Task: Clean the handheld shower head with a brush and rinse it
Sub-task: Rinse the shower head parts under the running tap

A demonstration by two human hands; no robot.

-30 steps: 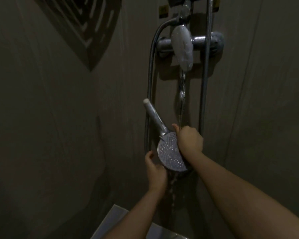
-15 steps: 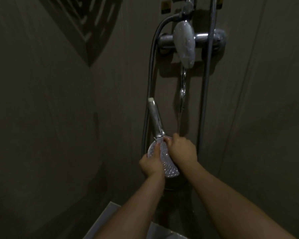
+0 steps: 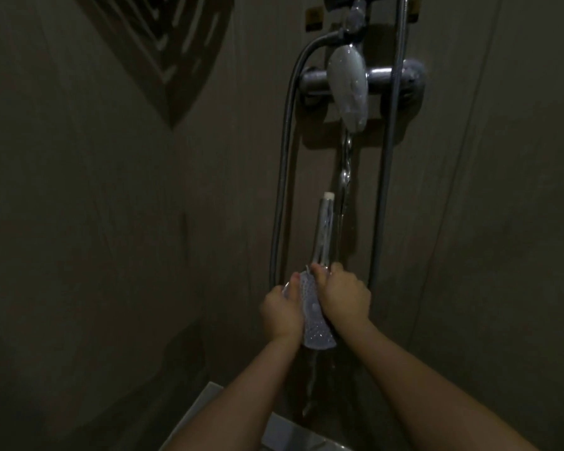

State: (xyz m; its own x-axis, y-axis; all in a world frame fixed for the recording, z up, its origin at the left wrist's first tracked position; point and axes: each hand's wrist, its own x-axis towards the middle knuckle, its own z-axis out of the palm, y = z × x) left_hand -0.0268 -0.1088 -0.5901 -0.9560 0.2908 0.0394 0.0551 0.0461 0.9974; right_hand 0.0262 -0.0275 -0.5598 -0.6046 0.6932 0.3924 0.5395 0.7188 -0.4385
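The handheld shower head [image 3: 313,310] is held between both hands, its round nozzle face turned nearly edge-on and its chrome handle [image 3: 324,236] pointing straight up. My left hand [image 3: 282,312] grips the left side of the head. My right hand [image 3: 344,299] wraps the right side, thumb at the neck. A stream of water [image 3: 345,170] falls from the wall tap spout [image 3: 348,89] onto the head and drips off below. No brush is in view.
The chrome mixer valve [image 3: 388,76] is fixed to the back wall. A hose [image 3: 282,177] loops down on the left, another hose [image 3: 388,177] hangs on the right. A pale ledge [image 3: 205,415] shows at the bottom. A dark wall pattern [image 3: 163,43] is upper left.
The shower head has turned from face-on and tilted left to nearly edge-on with the handle upright. My left hand has risen from below the head to grip its side.
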